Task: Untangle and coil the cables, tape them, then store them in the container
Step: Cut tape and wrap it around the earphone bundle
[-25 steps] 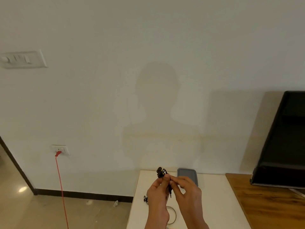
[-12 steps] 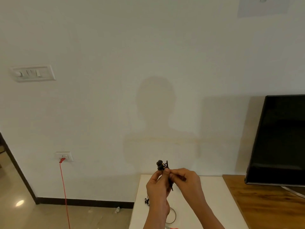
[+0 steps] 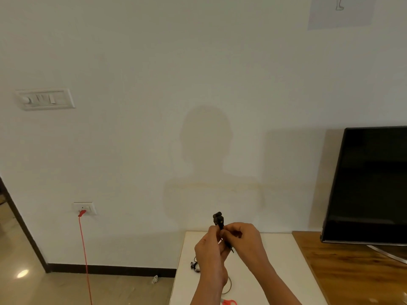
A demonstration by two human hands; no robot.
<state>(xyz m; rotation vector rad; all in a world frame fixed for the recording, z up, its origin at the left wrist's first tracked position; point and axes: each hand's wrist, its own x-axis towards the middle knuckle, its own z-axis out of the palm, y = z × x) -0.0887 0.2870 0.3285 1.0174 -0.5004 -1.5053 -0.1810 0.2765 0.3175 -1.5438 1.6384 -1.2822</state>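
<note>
Cables were the matter here: a small black cable bundle point(image 3: 218, 220) was raised between both hands, above a white table point(image 3: 279, 260).

A bare white wall filled most of the scene. At the right a dark screen point(image 3: 374, 183) stood on a wooden surface point(image 3: 352, 274) set against the white table. From a wall socket point(image 3: 84, 208) low on the left a red cord point(image 3: 84, 249) hung to the floor.

The left hand point(image 3: 210, 249) had its fingers curled round the lower part of the bundle, seemingly to keep the loops from springing apart. The right hand point(image 3: 244, 238) pinched it from the other side with thumb and fingertips, probably to wind or fasten it; only the top poked out. Whether tape was on it, I could not tell.

On the table below lay another small black cable point(image 3: 195, 266), a thin pale loop point(image 3: 229, 285) and red scissors point(image 3: 229, 302), presumably within reach for taping. No container showed.
</note>
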